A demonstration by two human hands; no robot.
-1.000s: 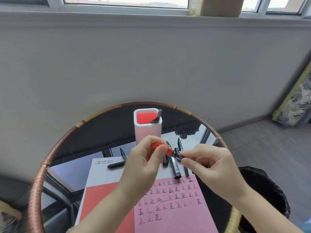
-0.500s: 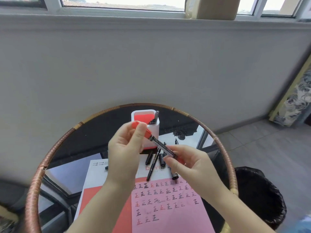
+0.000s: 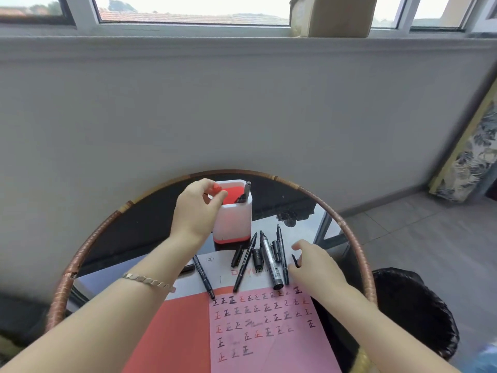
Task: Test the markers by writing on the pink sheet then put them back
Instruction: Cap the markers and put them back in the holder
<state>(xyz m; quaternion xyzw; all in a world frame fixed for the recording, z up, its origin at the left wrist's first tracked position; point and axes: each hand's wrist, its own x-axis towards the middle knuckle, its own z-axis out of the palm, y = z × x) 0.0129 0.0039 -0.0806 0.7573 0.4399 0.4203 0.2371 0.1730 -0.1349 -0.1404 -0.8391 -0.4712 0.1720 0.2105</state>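
We are seeing the left hand (image 3: 196,211) pinching the red marker (image 3: 216,189) between thumb and fingertips. Only its red end is showing above the fingers. The grip is sitting at the holder's (image 3: 236,219) near-left rim, with the marker's end over the red inside. We are not making out how deep the rest is going, because the hand is hiding it. Just right of the grip, a grey marker (image 3: 247,190) is standing tilted in the holder. A bracelet (image 3: 148,279) is lying on the left wrist.

The right hand (image 3: 314,265) is hovering palm down, well right of and nearer than the grip. Its fingers are loosely bent and grasping nothing that we are seeing. A small black piece (image 3: 295,261) is lying by its fingertips; contact is unclear.

Between the two hands, black markers (image 3: 270,262) and loose caps are lying fanned on the white sheet (image 3: 223,273), nearer than the holder. One more marker (image 3: 203,275) is lying below the left forearm.

The pink sheet (image 3: 263,327), covered in test marks, is lying nearest us, below both hands. It is overlapping a red sheet (image 3: 174,332) on its left. Everything is resting on the round table (image 3: 80,254). A black bin (image 3: 414,305) is standing to the right of the table.
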